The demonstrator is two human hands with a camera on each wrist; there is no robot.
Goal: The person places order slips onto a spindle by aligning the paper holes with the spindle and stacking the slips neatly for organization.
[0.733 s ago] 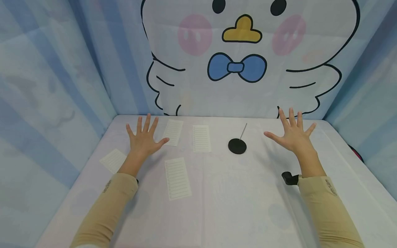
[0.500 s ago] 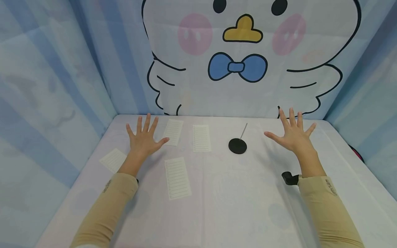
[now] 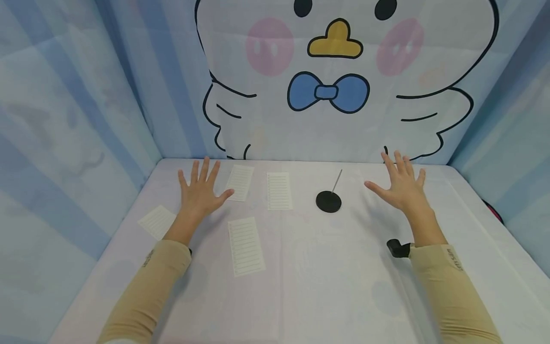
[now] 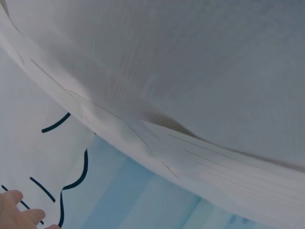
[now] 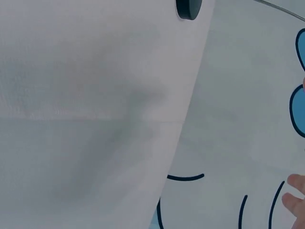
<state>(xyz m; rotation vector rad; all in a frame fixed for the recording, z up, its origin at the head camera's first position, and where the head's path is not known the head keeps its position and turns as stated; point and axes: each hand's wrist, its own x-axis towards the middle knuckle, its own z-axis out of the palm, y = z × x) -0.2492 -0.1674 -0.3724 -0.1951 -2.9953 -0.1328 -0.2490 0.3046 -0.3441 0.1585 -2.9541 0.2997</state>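
My left hand (image 3: 199,193) is held over the far left of the table with its fingers spread, holding nothing. Its thumb overlaps a lined paper sheet (image 3: 240,180) in the head view. Over the far right, my right hand (image 3: 401,187) also has straight fingers and nothing in it. To its left stands a round black base (image 3: 328,201) with a thin metal rod (image 3: 337,180) rising from it at a slant. In the left wrist view only a few fingertips (image 4: 21,212) show at the lower left corner; fingertips (image 5: 296,191) also edge into the right wrist view.
More lined sheets lie on the white table (image 3: 326,286): one at the back middle (image 3: 279,191), one nearer the front (image 3: 247,247), and one at the left (image 3: 157,222), partly behind my left forearm. A curtain with a cartoon bird (image 3: 331,129) closes off the back; blue curtains (image 3: 64,143) flank the sides.
My right hand and forearm have shifted slightly to the left, and its fingers have drawn closer together. The left hand has barely moved. The sheets and the black base stay put.
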